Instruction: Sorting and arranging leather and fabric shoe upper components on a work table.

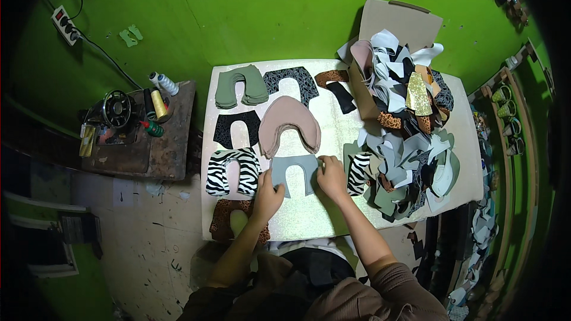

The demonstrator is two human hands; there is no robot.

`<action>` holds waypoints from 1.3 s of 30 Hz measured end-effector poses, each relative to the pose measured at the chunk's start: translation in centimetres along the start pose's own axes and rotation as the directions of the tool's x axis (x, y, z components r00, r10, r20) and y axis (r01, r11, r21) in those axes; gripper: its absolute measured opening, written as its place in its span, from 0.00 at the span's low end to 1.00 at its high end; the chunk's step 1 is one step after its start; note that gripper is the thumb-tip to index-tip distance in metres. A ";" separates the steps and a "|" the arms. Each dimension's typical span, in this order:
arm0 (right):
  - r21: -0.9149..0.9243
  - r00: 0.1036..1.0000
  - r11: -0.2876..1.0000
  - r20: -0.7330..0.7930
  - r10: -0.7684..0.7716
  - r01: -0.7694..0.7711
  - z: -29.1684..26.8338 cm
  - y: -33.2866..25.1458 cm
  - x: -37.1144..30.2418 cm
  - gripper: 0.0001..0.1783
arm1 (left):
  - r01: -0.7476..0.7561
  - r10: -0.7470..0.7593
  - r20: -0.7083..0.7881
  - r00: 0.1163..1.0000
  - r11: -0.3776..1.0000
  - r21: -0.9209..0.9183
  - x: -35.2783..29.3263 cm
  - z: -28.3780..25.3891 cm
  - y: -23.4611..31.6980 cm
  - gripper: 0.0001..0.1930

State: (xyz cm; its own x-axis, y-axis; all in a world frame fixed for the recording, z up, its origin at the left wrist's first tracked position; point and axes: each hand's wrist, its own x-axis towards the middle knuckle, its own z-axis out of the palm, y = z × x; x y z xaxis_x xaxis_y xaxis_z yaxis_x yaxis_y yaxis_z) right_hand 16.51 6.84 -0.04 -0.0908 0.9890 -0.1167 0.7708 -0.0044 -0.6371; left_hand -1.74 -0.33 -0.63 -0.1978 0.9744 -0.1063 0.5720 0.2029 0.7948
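Fingers of the left hand (270,197) and right hand (332,176) are curled at opposite sides of the grey U-shaped piece (295,161); whether it is gripped cannot be told; it is laid flat on the pale tabletop (318,220)

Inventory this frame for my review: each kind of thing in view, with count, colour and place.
Grey U-shape: one visible, grey, between the hands
Tan U-shapes: one stack, pinkish tan, table centre
Green U-shapes: one stack, green, table's far left
Zebra-print pieces: two groups, black-white, either side of the hands
Dark patterned U-shapes: two, black-grey, left half
Leopard-print U-shape: one, brown-black, near-left corner
Scrap heap: one, mixed, table's right
Box: one, brown, behind heap
Table: one, whitish, centre
Sewing machine: one, dark, left
Thread cones: several, white, yellow, black, beside machine
Bottle: one, green, beside machine
Power strip: one, white, left wall
Sandals: several, some green, right rack
Left hand: one, grey U-shape's left
Right hand: one, its right
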 end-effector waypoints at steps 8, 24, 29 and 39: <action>-0.122 0.837 0.835 -0.053 -0.545 0.536 2.0 -1.0 1.7 0.14 | -0.066 0.057 0.162 0.985 0.997 0.050 1.9 -0.3 3.2 0.19; -0.162 0.778 0.769 -0.007 -0.628 0.618 2.8 -0.5 3.3 0.12 | -0.542 0.554 0.184 0.812 0.598 0.591 5.9 2.2 -0.4 0.18; -0.168 0.795 0.785 -0.007 -0.606 0.596 2.8 -0.4 2.9 0.10 | -0.502 0.552 0.186 0.813 0.502 0.705 5.8 2.4 -0.3 0.17; -0.183 0.780 0.784 -0.108 -0.616 0.594 3.7 0.8 -0.2 0.22 | -0.525 0.484 0.262 0.835 0.560 0.641 2.9 2.5 0.1 0.29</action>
State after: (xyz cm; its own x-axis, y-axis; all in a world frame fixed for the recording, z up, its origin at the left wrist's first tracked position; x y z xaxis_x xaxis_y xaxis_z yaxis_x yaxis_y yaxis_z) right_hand 14.82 6.05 -3.29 -0.4779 0.7903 0.3835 0.6656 0.6107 -0.4290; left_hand -0.30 2.76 -2.32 0.3197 0.9373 0.1392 0.9343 -0.3362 0.1183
